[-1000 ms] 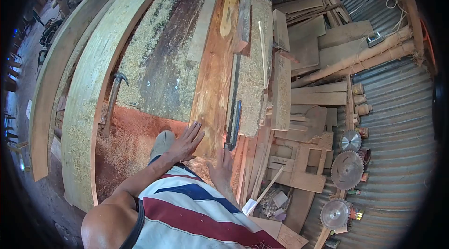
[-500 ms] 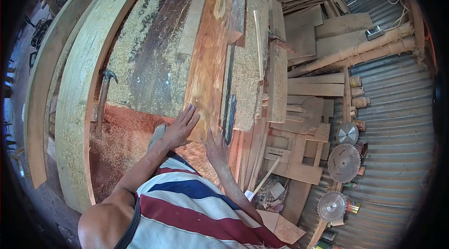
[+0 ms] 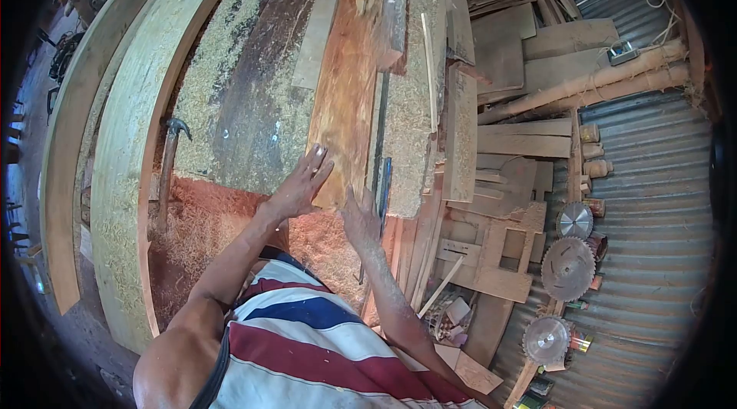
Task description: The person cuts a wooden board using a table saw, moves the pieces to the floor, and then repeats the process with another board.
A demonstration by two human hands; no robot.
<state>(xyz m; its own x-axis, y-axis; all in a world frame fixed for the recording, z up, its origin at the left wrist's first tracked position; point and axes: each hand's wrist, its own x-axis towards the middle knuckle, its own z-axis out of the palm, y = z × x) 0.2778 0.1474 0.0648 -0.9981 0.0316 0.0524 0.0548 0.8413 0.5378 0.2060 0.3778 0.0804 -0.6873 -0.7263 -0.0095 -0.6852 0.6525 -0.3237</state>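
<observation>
A long reddish-brown wooden plank (image 3: 338, 102) with a paler streak lies lengthwise in front of me on the sawdust-covered bench. My left hand (image 3: 299, 188) rests on the plank's near left edge, fingers spread flat. At the near right corner, my right hand (image 3: 361, 218) grips the plank's end, its fingertips on top; part of its grip is hidden. Just right of that hand is a narrow blue strip (image 3: 385, 178). A shorter wood block (image 3: 393, 21) sits along the plank's right side, and a pale thin board (image 3: 318, 33) lies at its left.
A claw hammer (image 3: 170, 171) leans at the left beside large curved timbers (image 3: 130, 178). Reddish sawdust (image 3: 203, 244) covers the area below the bench edge. On the right are stacked boards (image 3: 495, 63), several circular saw blades (image 3: 568, 268) and a corrugated metal wall (image 3: 645, 217).
The plank has slid a little away from me, and both hands have moved forward with it. My view has shifted slightly.
</observation>
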